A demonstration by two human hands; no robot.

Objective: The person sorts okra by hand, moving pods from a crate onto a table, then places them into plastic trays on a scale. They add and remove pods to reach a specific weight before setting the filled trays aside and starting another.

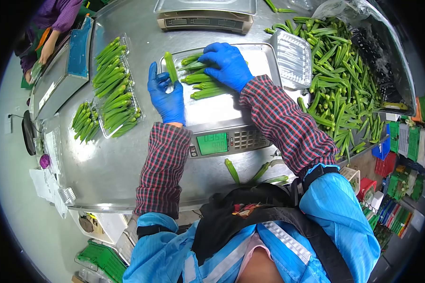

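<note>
Both my hands wear blue gloves. My left hand [167, 96] is over the left edge of the scale's steel tray [210, 113]. A single okra pod [170, 66] stands up between its thumb and fingers, with the index finger raised. My right hand [229, 66] curls over a row of okra pods [208, 85] lying side by side on the tray; its fingertips press on the upper pods and partly hide them. The scale's green display [212, 143] is lit, its digits hard to read.
At left are clear trays packed with okra [115, 94] and a loose bundle [85, 121]. A clear plastic box [293, 59] sits right, beside a large okra pile [342, 70]. Another scale [205, 21] stands behind. Loose pods [232, 170] lie in front. A co-worker's hand [46, 53] is upper left.
</note>
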